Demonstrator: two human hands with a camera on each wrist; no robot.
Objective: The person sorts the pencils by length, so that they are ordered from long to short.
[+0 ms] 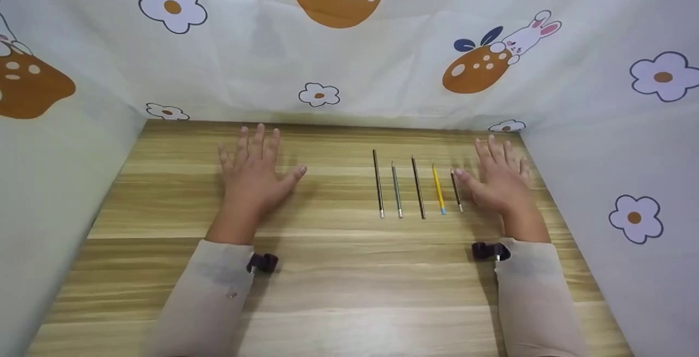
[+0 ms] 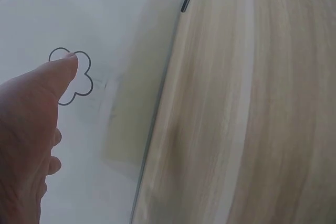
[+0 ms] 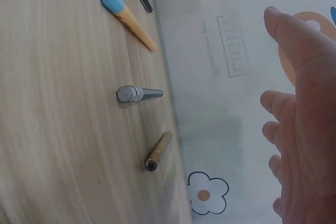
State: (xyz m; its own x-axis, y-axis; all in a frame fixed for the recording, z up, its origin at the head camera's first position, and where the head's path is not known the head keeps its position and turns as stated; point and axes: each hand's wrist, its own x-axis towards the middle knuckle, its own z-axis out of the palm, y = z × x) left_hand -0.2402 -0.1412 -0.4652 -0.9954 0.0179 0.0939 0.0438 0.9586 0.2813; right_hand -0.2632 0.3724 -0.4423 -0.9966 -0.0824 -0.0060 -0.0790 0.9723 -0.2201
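Fingers spread and straight, my left hand (image 1: 254,179) is held over the left side of the wooden table, holding nothing. My right hand (image 1: 499,179) is likewise spread at the right, its thumb over the top of a short dark pencil (image 1: 457,196). Left of that lie a yellow pencil (image 1: 438,189) with a blue end, a long black pencil (image 1: 418,188), a teal pencil (image 1: 397,189) and another long black pencil (image 1: 378,182), roughly parallel. The right wrist view also shows a short brown pencil stub (image 3: 159,151), which I cannot make out in the head view.
A patterned cloth (image 1: 235,73) with flowers and rabbits hangs behind the table (image 1: 338,275) and along both sides. Each sleeve carries a small black wrist device, one on the left (image 1: 263,262) and one on the right (image 1: 489,251).
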